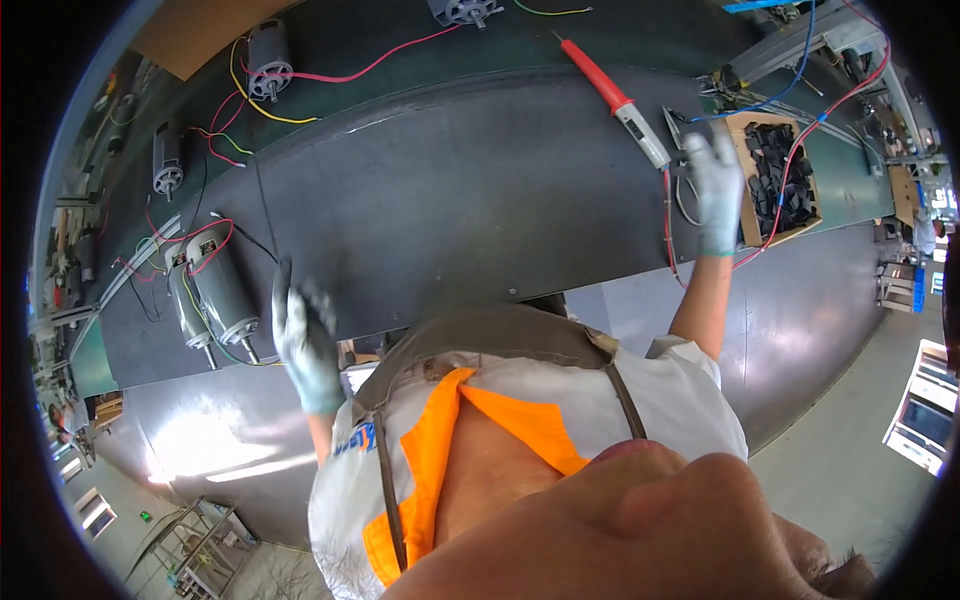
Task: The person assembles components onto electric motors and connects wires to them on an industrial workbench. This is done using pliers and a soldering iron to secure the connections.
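Nearby, a grey motor [224, 288] lies left of the left hand [303, 340]; a probe [640, 135] beside the right hand [714, 185]; grips unclear.

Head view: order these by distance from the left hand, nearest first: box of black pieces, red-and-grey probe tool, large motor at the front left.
From the left hand:
1. Large motor, just to its left.
2. Red-and-grey probe tool, toward the back, right of centre.
3. Box of black pieces, far right, past the right hand.
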{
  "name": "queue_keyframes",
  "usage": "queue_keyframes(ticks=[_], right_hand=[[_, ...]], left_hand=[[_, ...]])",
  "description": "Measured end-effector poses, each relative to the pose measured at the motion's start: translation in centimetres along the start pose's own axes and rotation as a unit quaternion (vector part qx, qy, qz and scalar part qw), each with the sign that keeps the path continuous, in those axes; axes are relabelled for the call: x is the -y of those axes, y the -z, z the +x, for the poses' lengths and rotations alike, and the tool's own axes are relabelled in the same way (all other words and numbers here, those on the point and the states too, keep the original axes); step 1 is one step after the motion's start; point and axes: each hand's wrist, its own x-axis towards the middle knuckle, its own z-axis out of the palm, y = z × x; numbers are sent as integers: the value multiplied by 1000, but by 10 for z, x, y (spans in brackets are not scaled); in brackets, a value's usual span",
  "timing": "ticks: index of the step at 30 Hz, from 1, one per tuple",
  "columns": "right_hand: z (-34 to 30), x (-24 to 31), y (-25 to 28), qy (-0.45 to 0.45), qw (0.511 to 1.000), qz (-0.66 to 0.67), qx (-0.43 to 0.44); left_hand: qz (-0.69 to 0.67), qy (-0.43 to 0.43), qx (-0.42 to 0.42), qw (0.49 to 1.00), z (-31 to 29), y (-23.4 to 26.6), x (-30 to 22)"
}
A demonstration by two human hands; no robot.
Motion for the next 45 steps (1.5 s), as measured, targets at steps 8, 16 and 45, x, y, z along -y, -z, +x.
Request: queue_keyframes(ticks=[8,16,45], right_hand=[[91,-10,29,-150,973,99,142],[-32,102,-94,-169,702,211,658],[-87,221,-196,-151,679,560,450]], left_hand=[[110,213,91,967,-72,52,5],[125,120,245,954,-13,-56,3],[-259,119,173,943,75,-95,-18]])
